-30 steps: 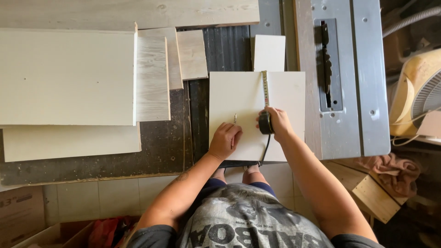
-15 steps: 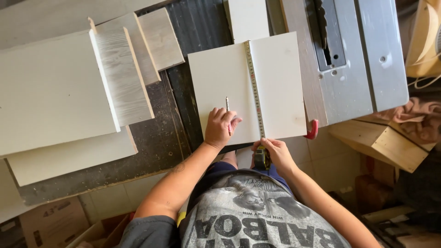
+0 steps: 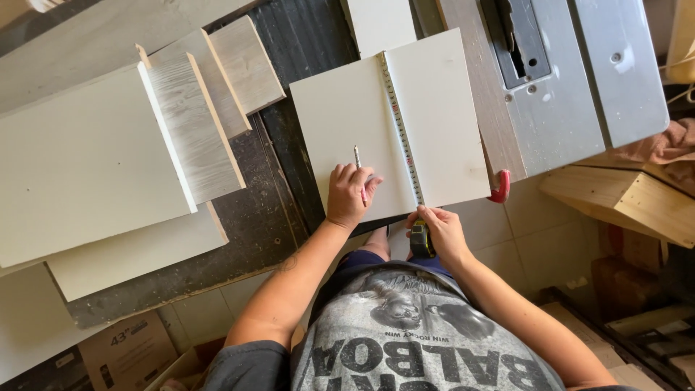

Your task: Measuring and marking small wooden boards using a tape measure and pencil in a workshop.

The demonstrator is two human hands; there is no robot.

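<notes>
On the desk (image 3: 217, 253) one white panel (image 3: 434, 116) lies under one tape measure (image 3: 402, 137) and one pencil (image 3: 357, 163), and two hands are at its near edge, the left hand (image 3: 349, 194) and the right hand (image 3: 441, 233). Five other boards lie stacked to the left, one small white offcut (image 3: 378, 22) sits beyond the panel, and one table saw (image 3: 557, 80) stands on the right with one red clamp (image 3: 501, 187) at its corner.

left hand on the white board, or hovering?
Touching. The head view shows the left hand, gripping a pencil, resting flat on the white board beside the tape measure, with no gap visible.
</notes>
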